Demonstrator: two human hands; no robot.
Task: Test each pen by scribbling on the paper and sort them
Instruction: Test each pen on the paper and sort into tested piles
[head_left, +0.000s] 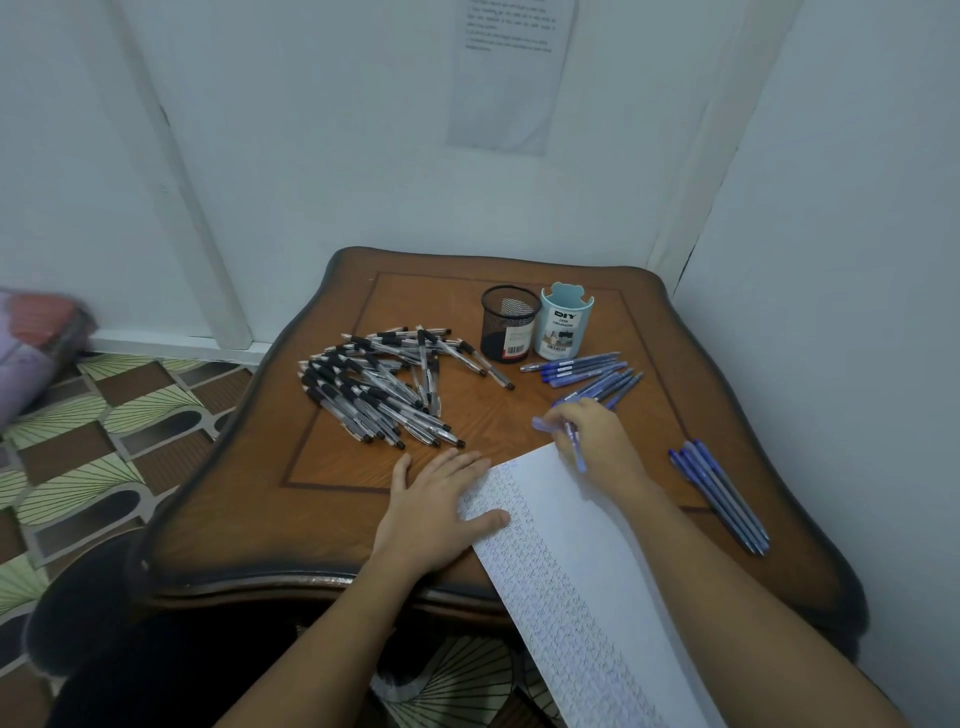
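A long sheet of paper (587, 577) covered in small scribbles lies across the front right of the wooden table (332, 519) and hangs over its near edge. My left hand (441, 509) rests flat on the paper's left edge, fingers straight. My right hand (597, 441) grips a blue pen (575, 447) at the paper's top corner, tip down near the sheet. A heap of several black pens (379, 389) lies at the table's left. Several blue pens (587, 376) lie behind my right hand. A few more blue pens (722, 493) lie at the right edge.
A black mesh cup (509, 325) and a light blue organiser cup (563, 325) stand side by side at the back of the table. White walls close in behind and at the right. Patterned floor tiles lie to the left.
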